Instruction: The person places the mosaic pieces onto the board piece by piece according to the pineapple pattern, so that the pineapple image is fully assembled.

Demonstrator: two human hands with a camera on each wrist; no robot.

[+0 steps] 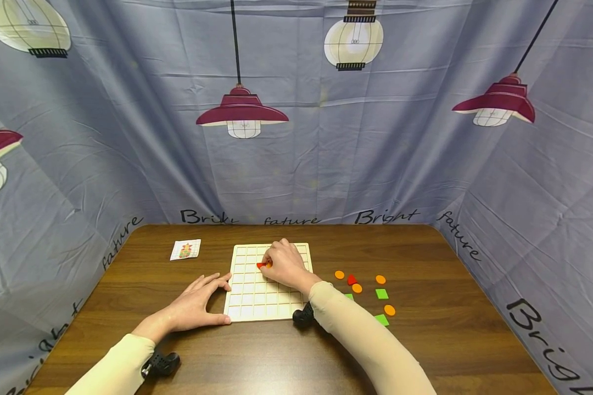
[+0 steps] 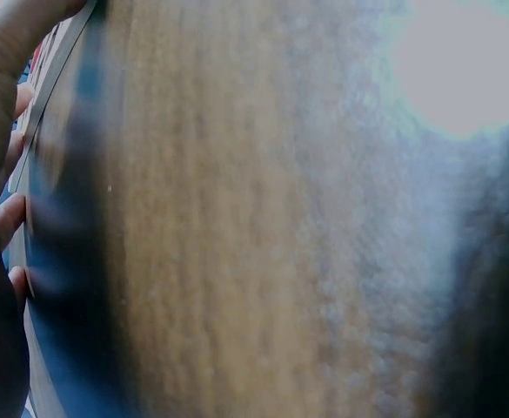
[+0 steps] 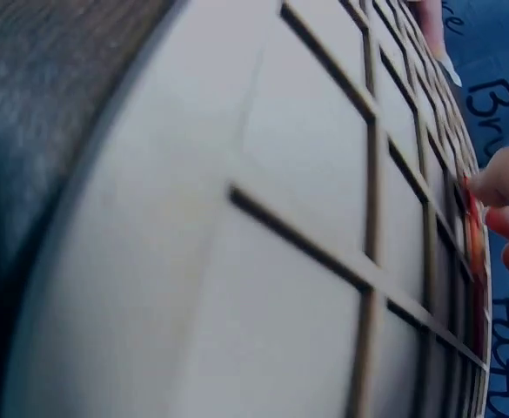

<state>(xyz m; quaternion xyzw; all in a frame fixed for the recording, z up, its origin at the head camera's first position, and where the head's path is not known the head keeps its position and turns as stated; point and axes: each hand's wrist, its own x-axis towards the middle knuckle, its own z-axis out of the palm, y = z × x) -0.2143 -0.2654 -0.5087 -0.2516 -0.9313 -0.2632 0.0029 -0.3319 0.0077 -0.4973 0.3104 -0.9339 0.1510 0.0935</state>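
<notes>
from the head camera, the right hand [image 1: 285, 264] is pinching a small red tile [image 1: 260, 265] over the grid board [image 1: 257, 304]; it looks light, stiff, best held by its edges. the left hand [image 1: 199, 303], fingers flat, is bracing the board's edge. the left wrist view is showing blurred table [image 2: 263, 226]. the right wrist view is showing fingertips [image 3: 506, 178] at the red tile.

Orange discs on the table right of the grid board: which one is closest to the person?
The orange disc between the two green squares. It lies lowest in the head view; the other three discs sit farther back.
</notes>
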